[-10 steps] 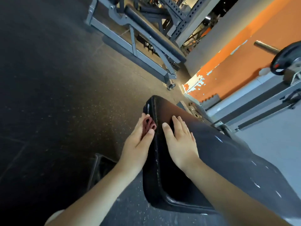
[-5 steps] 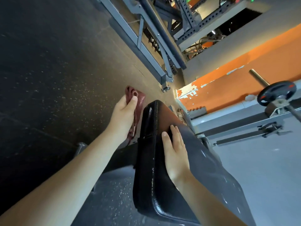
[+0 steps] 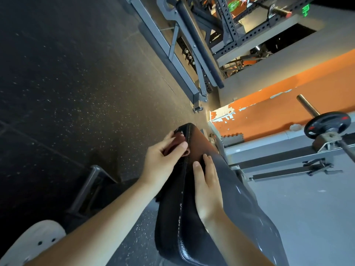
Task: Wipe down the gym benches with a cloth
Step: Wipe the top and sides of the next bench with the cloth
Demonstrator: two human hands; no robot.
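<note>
black padded gym bench [image 3: 240, 189]: glossy leather-like cover, flaked at seam | dark red cloth [image 3: 173, 144]: matt fabric | dark speckled floor [image 3: 76, 93]: grainy, matt | grey frame [image 3: 172, 55]: painted metal | orange wall [image 3: 278, 112]: chipped paint

No text can be read. A green lit sign [image 3: 306, 9] is seen at 1 o'clock, far back, its characters blurred. Red markings are printed on the black weight plate [image 3: 328, 123] at 3 o'clock, too small to be made out.

Dim, tilted wide-angle view; glare on the bench pad [image 3: 247, 191], floor [image 3: 57, 93] in shadow.
</note>
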